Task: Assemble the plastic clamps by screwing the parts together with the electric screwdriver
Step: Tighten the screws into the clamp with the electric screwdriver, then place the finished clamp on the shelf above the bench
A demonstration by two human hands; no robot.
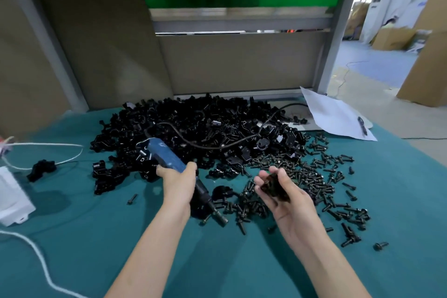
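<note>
- Left hand [177,184], centre of frame, fist wrapped round the blue-bodied electric screwdriver [167,157]. The black nose and bit point down and right, toward the other hand. My read: it's parked at the ready so the bit only has to swing a little to meet the work.
- Right hand [287,201], right of centre, palm up, with fingers and thumb curled round a small black plastic clamp part [274,185]. It's held clear of the cloth, probably to orient it for a screw. Motion blur; I can't tell whether a screw is already seated.
- Bit and part are near each other but apart, so there's no driving yet.
- Heap of black plastic clamp parts [193,128] fills mid-frame, just beyond both hands, for easy feed.
- Loose black metal screws [314,176] are spread across the right of frame, beside and under the right hand. That looks like the pick side.
- The screwdriver's thin black cable [217,145] is draped over the heap and runs toward the upper right, so it's slack, not tugging the tool.
- Everything sits on a teal cloth table cover [217,261], which likely stops the small parts rolling.
- One black clamp piece [41,168] lies alone at mid-left, well apart from the heap. Can't tell if it's finished.
- Off the work zone: white paper sheet [336,114] upper right, white box [12,196] at left edge.
</note>
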